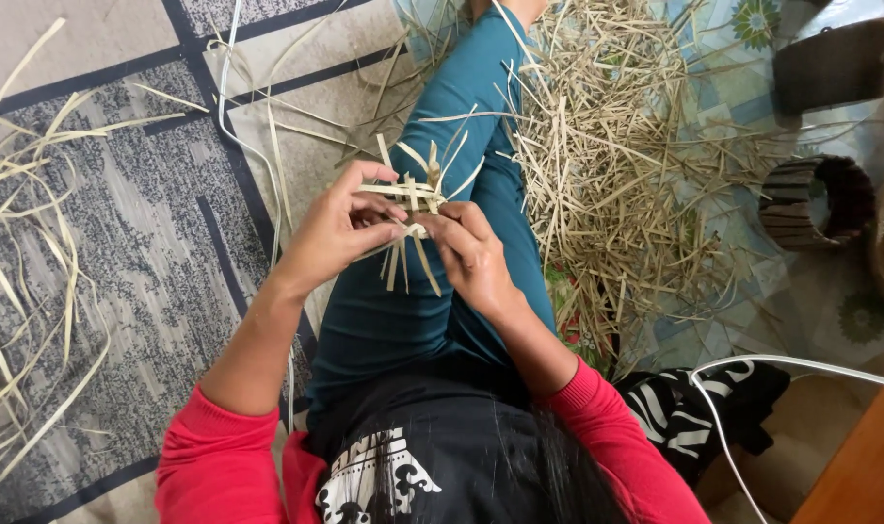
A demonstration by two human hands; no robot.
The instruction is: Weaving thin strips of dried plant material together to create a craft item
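I sit on the floor with one teal-clad leg (461, 107) stretched out. Over my lap both hands hold a small woven piece of pale flat strips (415, 192), with loose strip ends sticking out up and down. My left hand (340, 233) pinches its left side between thumb and fingers. My right hand (473, 254) grips its lower right part, fingers curled around the strips. Red sleeves cover my upper arms.
A big heap of cut pale strips (616, 165) lies right of my leg. Long loose strips (25, 262) spread over the grey patterned rug at left. Two dark woven rings (815, 199) stand at right. A white cable (752, 364) and a striped cloth (684, 412) lie at lower right.
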